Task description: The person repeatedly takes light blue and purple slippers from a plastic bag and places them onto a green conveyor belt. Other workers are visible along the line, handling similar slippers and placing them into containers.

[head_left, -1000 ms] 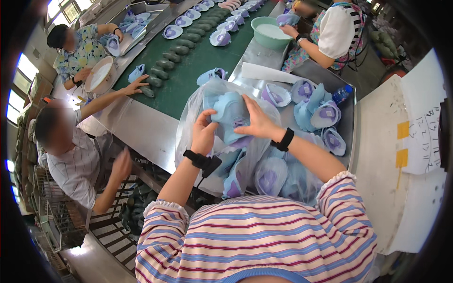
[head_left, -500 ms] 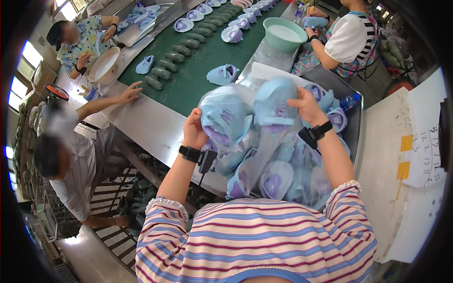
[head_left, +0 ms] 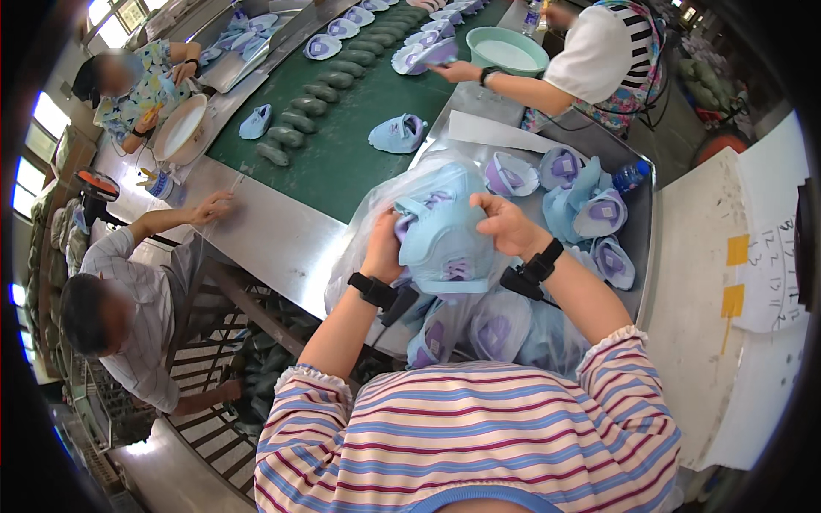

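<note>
A pair of light-blue shoe uppers (head_left: 449,244) with purple lacing is pressed together in front of my chest. My left hand (head_left: 385,246) is closed on their left side, its fingers partly hidden behind. On the other side, my right hand (head_left: 513,227) grips the pair with thumb and fingers. Around and beneath them spreads a clear plastic bag (head_left: 346,265). More blue and purple uppers (head_left: 498,327) lie below my hands, some under the film. Another group of uppers (head_left: 599,214) rests in the metal tray (head_left: 643,256) to the right.
Ahead runs a green conveyor belt (head_left: 342,175) carrying dark shoe lasts (head_left: 305,106) and uppers. A co-worker's hand (head_left: 457,72) holds an upper over it, near a green basin (head_left: 506,51). Another person's hand (head_left: 212,207) rests on the metal edge at left. A blue bottle (head_left: 631,176) lies in the tray.
The two uppers, held apart one per hand before, are now together and nearer my chest. The right co-worker's arm has stretched to the belt with an upper. The left person's hand shifted leftward.
</note>
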### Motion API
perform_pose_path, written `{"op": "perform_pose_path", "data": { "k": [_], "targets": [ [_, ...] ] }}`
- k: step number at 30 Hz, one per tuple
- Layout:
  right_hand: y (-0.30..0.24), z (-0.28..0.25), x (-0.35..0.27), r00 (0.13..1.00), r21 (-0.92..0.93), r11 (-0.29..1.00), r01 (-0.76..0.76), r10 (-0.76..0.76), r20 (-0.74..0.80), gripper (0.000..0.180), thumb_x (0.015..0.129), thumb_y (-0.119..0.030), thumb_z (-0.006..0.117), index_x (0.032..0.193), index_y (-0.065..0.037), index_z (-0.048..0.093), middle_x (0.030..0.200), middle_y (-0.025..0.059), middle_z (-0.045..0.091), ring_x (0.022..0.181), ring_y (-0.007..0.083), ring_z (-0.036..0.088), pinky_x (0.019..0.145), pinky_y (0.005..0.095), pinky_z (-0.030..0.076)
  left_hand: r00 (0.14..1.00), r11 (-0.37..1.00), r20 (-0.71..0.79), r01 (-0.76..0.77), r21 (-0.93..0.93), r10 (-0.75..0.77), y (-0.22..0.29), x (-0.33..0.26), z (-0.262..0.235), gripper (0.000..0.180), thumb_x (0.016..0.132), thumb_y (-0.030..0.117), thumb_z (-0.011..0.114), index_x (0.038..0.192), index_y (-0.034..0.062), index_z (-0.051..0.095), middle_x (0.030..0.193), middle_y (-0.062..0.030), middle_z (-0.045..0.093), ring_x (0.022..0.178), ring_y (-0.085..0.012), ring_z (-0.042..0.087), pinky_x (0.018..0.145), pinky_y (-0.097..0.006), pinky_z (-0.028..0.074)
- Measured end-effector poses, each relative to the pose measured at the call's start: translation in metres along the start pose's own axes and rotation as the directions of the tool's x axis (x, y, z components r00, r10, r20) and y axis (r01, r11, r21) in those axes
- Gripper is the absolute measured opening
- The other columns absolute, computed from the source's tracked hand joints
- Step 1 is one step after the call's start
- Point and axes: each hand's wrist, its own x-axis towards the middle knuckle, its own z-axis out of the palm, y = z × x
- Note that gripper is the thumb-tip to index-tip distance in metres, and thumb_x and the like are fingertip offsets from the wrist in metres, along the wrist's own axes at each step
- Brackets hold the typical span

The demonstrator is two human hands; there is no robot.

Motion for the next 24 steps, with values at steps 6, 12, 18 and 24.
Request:
{"op": "perform_pose_path", "data": {
  "k": [6,12,18,24],
  "targets": [
    [-0.042,-0.028,-0.022,0.99,-0.045,0.995,-0.093,0.097,0.106,0.034,0.071,-0.011,0.075,0.1,-0.003,0.058,0.089,0.0046,0.063,0.077,0.0142,0.061,0.068,0.0256,0.049,0.97,0.609,0.215,-0.104,0.786,-0.113,0.05,-0.007,-0.059,0.037,0.092,0.02,0.056,0.123,0.0013,0.051,0.116,-0.0084,0.059,0.109,-0.017,0.054,0.094,-0.03,0.041],
    [-0.089,-0.04,0.015,0.983,-0.029,0.983,0.18,-0.179,0.035,0.025,0.082,-0.008,0.064,0.106,-0.002,0.059,0.102,0.0103,0.063,0.091,0.0182,0.062,0.08,0.0312,0.051,0.97,-0.19,0.235,-0.243,0.951,-0.064,0.001,0.017,-0.091,0.067,0.072,0.027,0.074,0.128,0.0018,0.046,0.133,-0.0225,0.044,0.122,-0.0391,0.042,0.101,-0.044,0.038],
    [-0.082,-0.039,0.031,0.884,0.067,0.942,0.328,-0.281,-0.375,0.022,0.092,-0.01,0.051,0.112,-0.002,0.057,0.107,0.0103,0.061,0.096,0.0182,0.06,0.084,0.0317,0.05,0.914,-0.529,0.295,-0.402,0.748,-0.278,-0.035,0.014,-0.055,0.083,0.061,0.034,0.082,0.13,0.0063,0.045,0.138,-0.0225,0.035,0.13,-0.0398,0.033,0.103,-0.047,0.037],
    [-0.111,-0.065,0.025,0.709,-0.167,0.831,0.53,-0.543,-0.45,0.022,0.094,-0.014,0.049,0.112,-0.004,0.058,0.105,0.0091,0.061,0.093,0.0175,0.06,0.081,0.032,0.049,0.904,-0.611,0.416,-0.385,0.692,-0.098,-0.089,0.054,-0.118,0.046,0.075,0.024,0.066,0.116,0.0057,0.053,0.129,-0.0196,0.045,0.119,-0.0358,0.044,0.085,-0.042,0.049]
  ]
}}
